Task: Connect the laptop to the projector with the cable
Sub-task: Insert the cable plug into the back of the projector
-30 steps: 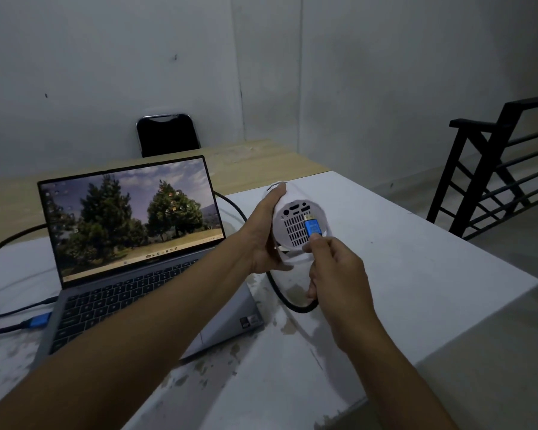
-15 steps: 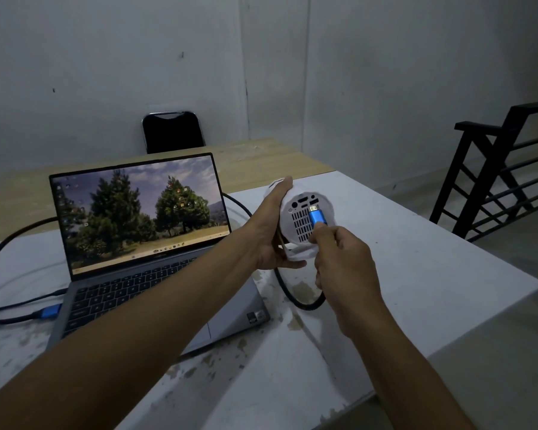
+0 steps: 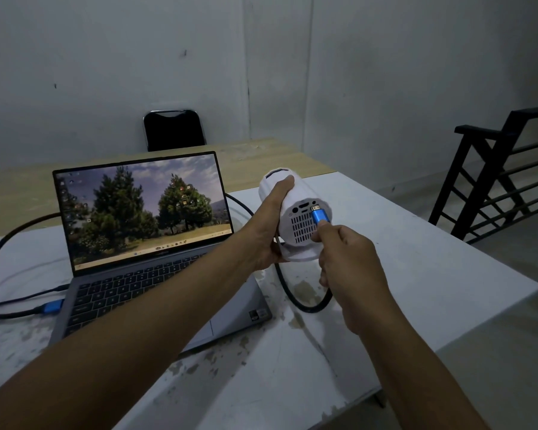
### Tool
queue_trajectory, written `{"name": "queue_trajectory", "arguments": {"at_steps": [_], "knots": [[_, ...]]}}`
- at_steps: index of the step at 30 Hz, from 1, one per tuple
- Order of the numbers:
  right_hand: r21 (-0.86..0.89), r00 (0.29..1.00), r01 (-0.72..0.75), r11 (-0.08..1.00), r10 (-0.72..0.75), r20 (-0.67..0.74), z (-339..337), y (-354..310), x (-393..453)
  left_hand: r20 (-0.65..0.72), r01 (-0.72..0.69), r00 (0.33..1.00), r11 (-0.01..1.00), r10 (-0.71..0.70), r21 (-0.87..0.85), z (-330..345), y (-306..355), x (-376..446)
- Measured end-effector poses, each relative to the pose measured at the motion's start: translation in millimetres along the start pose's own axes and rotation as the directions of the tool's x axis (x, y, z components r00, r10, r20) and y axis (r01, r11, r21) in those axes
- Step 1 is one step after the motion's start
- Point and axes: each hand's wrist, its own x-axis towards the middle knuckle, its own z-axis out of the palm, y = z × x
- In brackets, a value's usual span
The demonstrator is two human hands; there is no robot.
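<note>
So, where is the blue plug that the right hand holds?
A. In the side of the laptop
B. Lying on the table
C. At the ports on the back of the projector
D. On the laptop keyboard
C: the right hand pinches the blue plug with its metal tip at the ports on the projector back, which the left hand grips.

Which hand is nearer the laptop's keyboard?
Left. The left hand grips the projector just past the laptop's right edge; the right hand pinches the blue plug farther right.
</note>
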Motion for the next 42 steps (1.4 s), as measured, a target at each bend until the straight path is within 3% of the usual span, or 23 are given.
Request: {"name": "queue_trajectory", "arguments": {"at_steps": [12,23,31,42], "knots": [[-0.039,0.996,-0.072,0.997,0.074,0.055,-6,-14,-7,-0.044,-0.137,0.988,0.977,0.146,0.165,-4,3,-9],[0.103,0.992,-0.125,0.987,0.122,0.04,-8,-16,-12,-0.043,-0.013,0.999,1.0,0.013,0.007,-2,4,-15],[0.022,1.0,-0.024,0.999,0.024,-0.007,-7,-7,-18,-0.042,0.044,0.998,0.998,-0.045,-0.043,-4,4,-17],[-0.058,0.995,0.058,0.997,-0.053,0.089,3,-7,-14,-0.027,0.003,1.0,1.0,-0.003,0.016,2,7,-21]]}}
